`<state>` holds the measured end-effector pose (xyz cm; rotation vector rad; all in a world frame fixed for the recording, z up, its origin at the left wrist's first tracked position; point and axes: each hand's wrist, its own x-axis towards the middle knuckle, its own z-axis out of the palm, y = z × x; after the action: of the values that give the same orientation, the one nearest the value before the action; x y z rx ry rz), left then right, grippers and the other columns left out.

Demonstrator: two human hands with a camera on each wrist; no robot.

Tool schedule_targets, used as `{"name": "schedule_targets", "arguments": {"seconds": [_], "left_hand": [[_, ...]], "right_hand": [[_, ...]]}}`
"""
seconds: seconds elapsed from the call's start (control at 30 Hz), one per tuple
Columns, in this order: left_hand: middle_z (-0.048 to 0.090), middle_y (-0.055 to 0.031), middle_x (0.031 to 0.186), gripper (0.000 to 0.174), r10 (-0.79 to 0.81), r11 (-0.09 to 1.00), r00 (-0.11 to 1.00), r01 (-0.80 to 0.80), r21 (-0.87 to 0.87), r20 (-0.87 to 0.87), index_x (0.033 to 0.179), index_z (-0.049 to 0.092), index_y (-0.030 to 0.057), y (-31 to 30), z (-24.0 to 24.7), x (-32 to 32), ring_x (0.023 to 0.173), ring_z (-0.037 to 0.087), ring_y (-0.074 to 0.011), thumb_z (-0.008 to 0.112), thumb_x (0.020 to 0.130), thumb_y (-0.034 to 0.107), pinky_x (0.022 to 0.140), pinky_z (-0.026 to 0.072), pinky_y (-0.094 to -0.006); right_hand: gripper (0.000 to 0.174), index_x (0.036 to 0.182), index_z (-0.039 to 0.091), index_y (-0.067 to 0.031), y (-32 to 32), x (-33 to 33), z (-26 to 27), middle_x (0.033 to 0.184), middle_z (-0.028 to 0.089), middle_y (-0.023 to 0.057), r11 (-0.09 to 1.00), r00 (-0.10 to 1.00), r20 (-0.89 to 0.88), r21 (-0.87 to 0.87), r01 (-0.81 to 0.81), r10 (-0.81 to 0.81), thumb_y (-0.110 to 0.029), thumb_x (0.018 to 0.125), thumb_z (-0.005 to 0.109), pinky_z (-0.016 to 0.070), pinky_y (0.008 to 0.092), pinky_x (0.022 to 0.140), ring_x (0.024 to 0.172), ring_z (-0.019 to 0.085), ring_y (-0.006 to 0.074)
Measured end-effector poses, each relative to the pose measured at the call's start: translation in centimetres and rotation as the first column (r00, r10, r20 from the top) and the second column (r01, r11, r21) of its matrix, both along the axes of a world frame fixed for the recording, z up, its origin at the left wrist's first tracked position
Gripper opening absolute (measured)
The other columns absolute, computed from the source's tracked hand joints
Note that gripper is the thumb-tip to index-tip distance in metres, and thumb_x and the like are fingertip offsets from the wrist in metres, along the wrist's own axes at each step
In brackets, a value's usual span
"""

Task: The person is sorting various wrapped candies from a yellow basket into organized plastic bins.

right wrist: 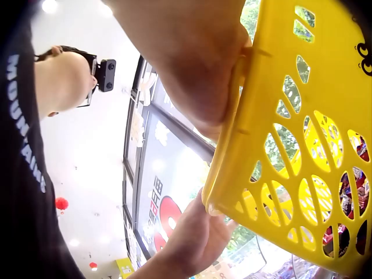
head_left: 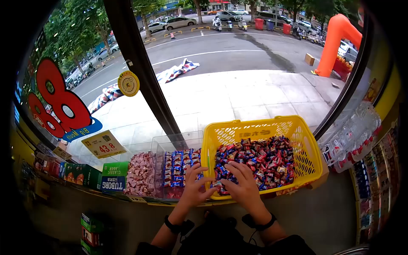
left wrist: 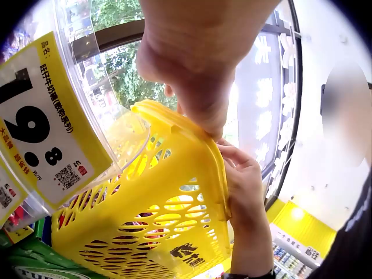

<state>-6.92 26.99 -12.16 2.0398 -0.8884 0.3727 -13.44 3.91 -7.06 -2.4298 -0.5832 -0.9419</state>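
Observation:
A yellow plastic basket [head_left: 312,163] with slotted walls holds a heap of wrapped candies [head_left: 255,161] in red and blue. Over its near left corner, my left hand [head_left: 194,187] has its fingers relaxed and spread, nothing seen in them. Fingers of my right hand [head_left: 244,187] extend over the candies just inside the near rim, thumb toward the left hand. From the left wrist, the basket's outer wall [left wrist: 157,215] hides the fingertips of both hands. The right wrist view has the right hand [right wrist: 197,87] behind the rim, its fingers hidden too.
Left of the basket, a clear bin holds blue-wrapped candies [head_left: 174,165], beside pink-wrapped candies [head_left: 141,172] and a green Tuborg box [head_left: 114,174]. A price sign [head_left: 104,143] stands by the window. Shelves [head_left: 374,191] line the right side; a dark window post [head_left: 146,72] rises ahead.

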Motion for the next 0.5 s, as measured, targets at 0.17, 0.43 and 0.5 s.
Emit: {"name": "schedule_targets", "arguments": {"seconds": [0.17, 0.43, 0.5], "left_hand": [[0.061, -0.0086, 0.141, 0.034, 0.038, 0.998, 0.999, -0.038, 0.044, 0.016, 0.106, 0.082, 0.0190, 0.0, 2.0, -0.8, 0.148, 0.045, -0.0397, 0.095, 0.079, 0.034, 0.128, 0.0210, -0.0661], [0.061, -0.0091, 0.140, 0.034, 0.048, 0.998, 0.997, -0.050, 0.033, 0.056, 0.102, 0.081, 0.0174, 0.4, 2.3, -1.1, 0.147, 0.045, -0.0397, 0.096, 0.077, 0.034, 0.129, 0.0215, -0.0649], [0.062, -0.0091, 0.139, 0.034, 0.020, 0.998, 0.996, -0.024, 0.051, 0.088, 0.101, 0.080, 0.0171, 1.6, 3.0, -0.6, 0.147, 0.046, -0.0396, 0.096, 0.076, 0.033, 0.129, 0.0214, -0.0646]], "right_hand": [[0.028, 0.110, 0.075, -0.0099, -0.2, -0.4, -0.3, 0.140, 0.065, 0.0151, 0.999, 1.000, 0.012, -0.024, -0.023, 0.023, -0.013, 0.082, 0.076, 0.0470, 0.0545, 0.117, 0.137, 0.059, 0.0360], [0.025, 0.108, 0.075, -0.0116, 0.1, -0.8, 0.2, 0.139, 0.067, 0.0122, 0.996, 0.997, 0.072, -0.093, 0.004, 0.003, -0.014, 0.083, 0.076, 0.0486, 0.0538, 0.115, 0.136, 0.061, 0.0348], [0.023, 0.107, 0.077, -0.0128, 0.7, -0.8, 0.3, 0.139, 0.068, 0.0100, 0.984, 0.994, 0.110, -0.175, 0.031, -0.012, -0.013, 0.084, 0.078, 0.0498, 0.0534, 0.114, 0.136, 0.061, 0.0335]]}}
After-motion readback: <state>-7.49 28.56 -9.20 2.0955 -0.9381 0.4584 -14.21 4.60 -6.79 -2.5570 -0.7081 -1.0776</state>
